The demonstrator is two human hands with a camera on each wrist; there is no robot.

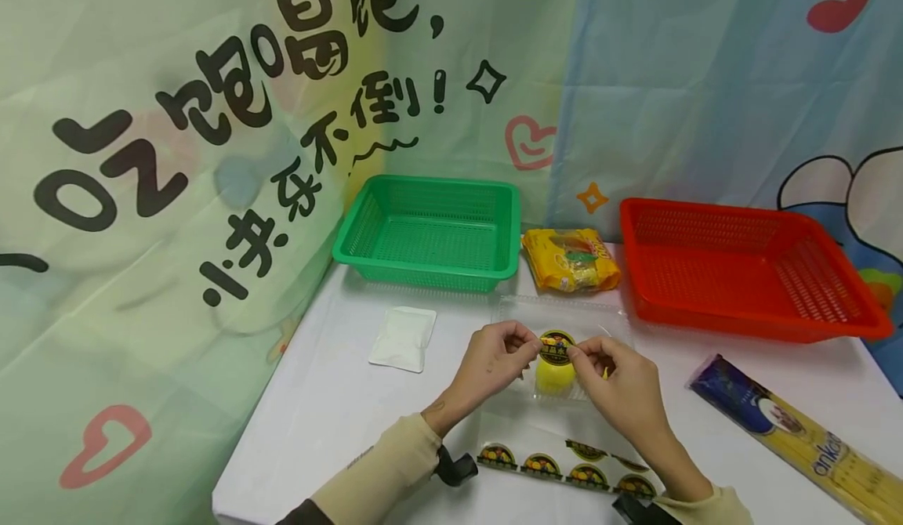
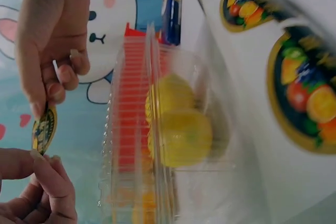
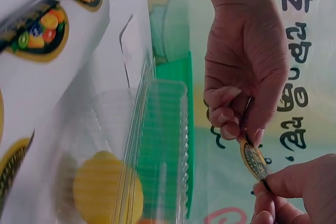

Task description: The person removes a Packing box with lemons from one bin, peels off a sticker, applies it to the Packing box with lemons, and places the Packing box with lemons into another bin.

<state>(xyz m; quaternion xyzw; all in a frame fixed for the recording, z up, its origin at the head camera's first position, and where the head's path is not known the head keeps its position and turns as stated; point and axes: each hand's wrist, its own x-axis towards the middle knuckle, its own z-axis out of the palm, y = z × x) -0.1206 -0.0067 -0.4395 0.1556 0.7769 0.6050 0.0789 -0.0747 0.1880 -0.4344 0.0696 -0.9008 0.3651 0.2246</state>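
Currently, head view: left hand (image 1: 499,356) and right hand (image 1: 621,380) raised over the clear box (image 1: 522,313), each pinching one side of a round sticker (image 1: 556,348) between thumb and fingertips. Sticker is black with a gold rim and a fruit print. Box sits right of the middle of the worktop (image 1: 317,415); yellow fruit (image 1: 556,380) shows inside, partly covered by sticker and hands. Sticker sheet (image 1: 542,466) lies at the near edge, just below the box, with more fruit stickers on it. White packet (image 1: 403,339) lies toward the left edge. Green basket (image 1: 426,276) stands at the far left corner, red basket (image 1: 741,325) at the far right; yellow pack (image 1: 571,260) lies between them along the far edge. Pasta pack (image 1: 790,431) lies slantwise toward the right edge.

Left wrist view: sticker seen nearly edge-on, gripped from both sides, apart from the box. At least two yellow fruits visible through the clear plastic. Sticker sheet beside the box, its prints in the foreground.

Right wrist view: same two-handed pinch, sticker tilted. One yellow fruit visible in the box; green basket behind it.
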